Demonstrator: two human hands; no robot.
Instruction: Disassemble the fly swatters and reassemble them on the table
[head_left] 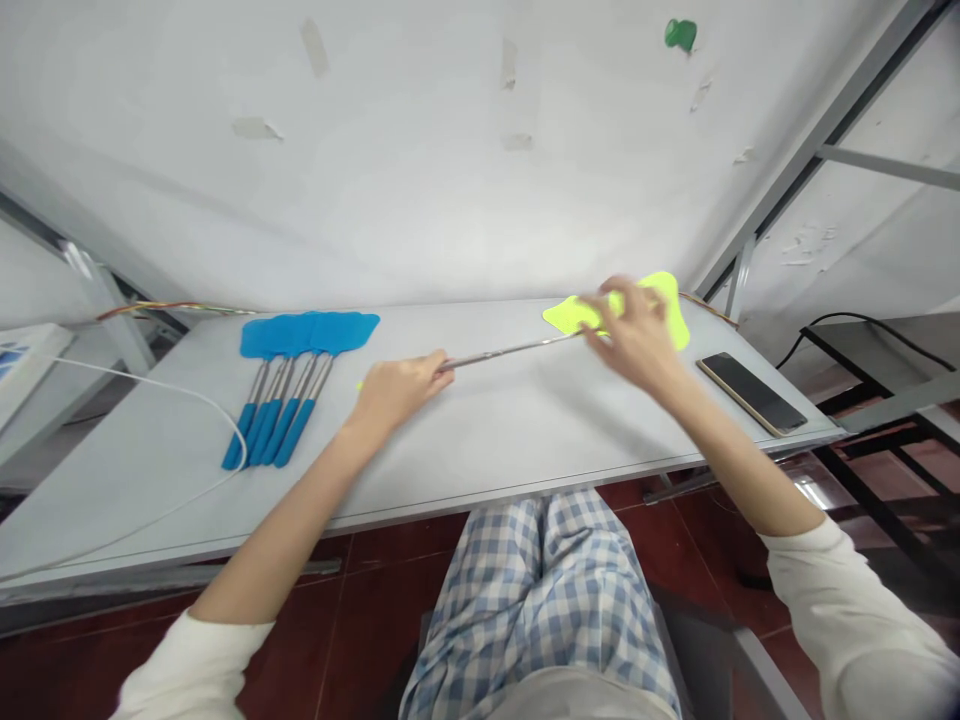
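My left hand (pixel 401 390) is closed around the near end of a fly swatter with a thin metal rod (pixel 510 350). A speck of yellow shows beside that hand; the rest of the handle is hidden. The rod runs right, toward a bright yellow swatter head (pixel 675 318). Over this yellow area is my right hand (pixel 634 325), its thumb near the rod's end. Motion smears its fingers, so their grip is unclear. Whether the yellow shapes are one head or two, I cannot tell. Left of my left hand lie several blue fly swatters (pixel 304 335), side by side.
A phone (pixel 754 393) lies at the right end of the grey table (pixel 480 455). A white cable (pixel 195 395) loops over the left side and crosses the blue handles. Behind stands a white wall (pixel 450 200) with tape scraps, and metal frame bars (pixel 817 150) rise at the right.
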